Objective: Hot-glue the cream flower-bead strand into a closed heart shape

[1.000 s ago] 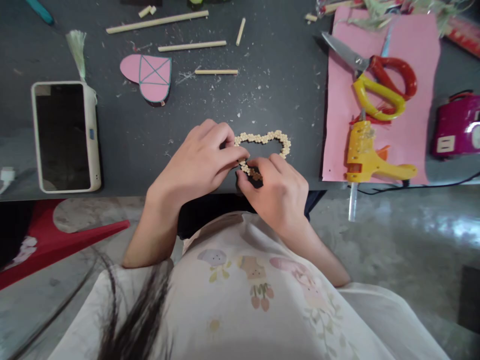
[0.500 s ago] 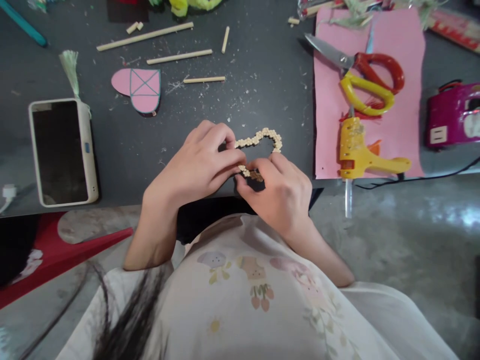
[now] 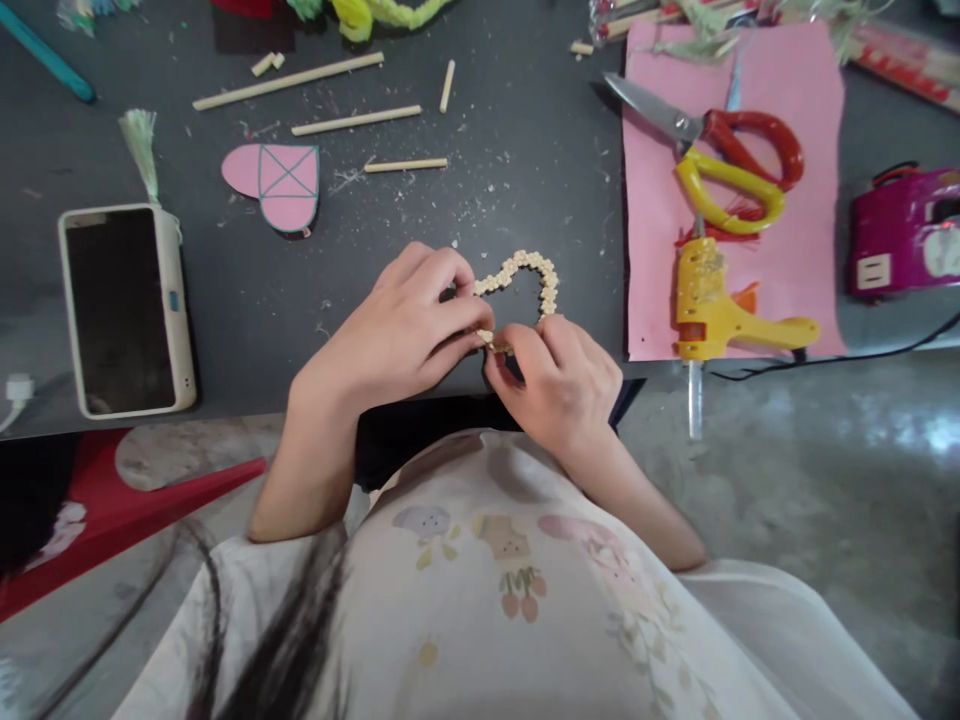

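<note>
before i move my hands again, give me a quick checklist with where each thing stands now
1. Left bare hand pinching the cream-coloured, bumpy, curved strip: ok.
2. Right bare hand on the strip too: ok, fingers at its near side.
3. Near part of the strip in plain sight: not ok, fingers cover much of it.
4. Metal scissors with red and yellow handles apart from both hands: ok, mostly on the pink rectangular sheet.
5. Yellow plastic glue gun wholly over the table: not ok, its clear stick juts past the edge.
6. Glue gun cool: cannot tell.
</note>
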Tool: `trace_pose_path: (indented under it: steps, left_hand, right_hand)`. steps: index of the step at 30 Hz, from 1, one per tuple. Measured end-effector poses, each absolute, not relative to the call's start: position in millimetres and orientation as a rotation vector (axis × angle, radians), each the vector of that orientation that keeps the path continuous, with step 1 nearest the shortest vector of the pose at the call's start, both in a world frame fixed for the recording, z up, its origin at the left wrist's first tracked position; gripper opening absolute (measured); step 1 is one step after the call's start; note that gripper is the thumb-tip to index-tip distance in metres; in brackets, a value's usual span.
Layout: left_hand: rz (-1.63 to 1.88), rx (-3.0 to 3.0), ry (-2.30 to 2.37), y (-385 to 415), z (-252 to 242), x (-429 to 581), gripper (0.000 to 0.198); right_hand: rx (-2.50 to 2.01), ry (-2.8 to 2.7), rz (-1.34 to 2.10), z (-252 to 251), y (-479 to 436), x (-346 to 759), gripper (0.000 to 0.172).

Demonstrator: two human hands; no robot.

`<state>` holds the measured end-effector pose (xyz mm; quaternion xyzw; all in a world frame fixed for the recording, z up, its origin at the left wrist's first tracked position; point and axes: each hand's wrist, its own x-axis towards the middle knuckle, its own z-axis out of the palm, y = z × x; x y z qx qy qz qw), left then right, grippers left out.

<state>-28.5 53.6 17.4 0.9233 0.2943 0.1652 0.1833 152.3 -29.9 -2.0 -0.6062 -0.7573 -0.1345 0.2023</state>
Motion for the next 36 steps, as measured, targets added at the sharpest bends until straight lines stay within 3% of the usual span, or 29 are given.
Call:
trace_pose_path:
  steps: [12,36]
  left_hand:
    - [0.497,2.603,0.787,54,16,-28,0.023]
    - [0.478,2.582,0.819,55,13,-32,0.023]
  right_hand:
    - [-1.593,-2.059,-0.482,-8,-26,154,0.022]
    - [-1.518,-2.057,-0.297,-12,-29,164,0.010]
